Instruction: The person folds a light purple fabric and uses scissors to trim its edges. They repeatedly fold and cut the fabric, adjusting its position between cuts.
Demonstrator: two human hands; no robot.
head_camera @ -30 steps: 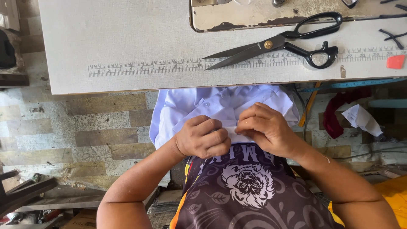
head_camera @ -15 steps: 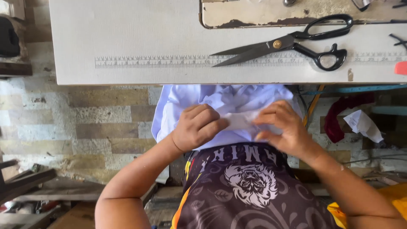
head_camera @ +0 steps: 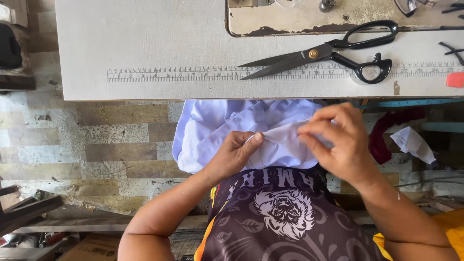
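Observation:
A pale blue-white cloth garment (head_camera: 217, 128) lies bunched in my lap, just below the front edge of the white table (head_camera: 145, 48). My left hand (head_camera: 237, 154) pinches a fold of the cloth between thumb and fingers. My right hand (head_camera: 338, 140) grips the same fold a little to the right, and the cloth is stretched between the two hands. Large black scissors (head_camera: 328, 53) lie shut on the table above my right hand, across a printed ruler strip (head_camera: 193, 73).
A worn metal sewing-machine base (head_camera: 290, 21) sits at the table's far edge. A small pink piece (head_camera: 455, 79) lies at the right edge. Red cloth (head_camera: 386, 135) and crumpled white paper (head_camera: 411, 142) lie under the table on the right. Tiled floor shows on the left.
My hands have drawn apart, the right one moving right, and the cloth fold is now pulled out between them. The view has shifted slightly.

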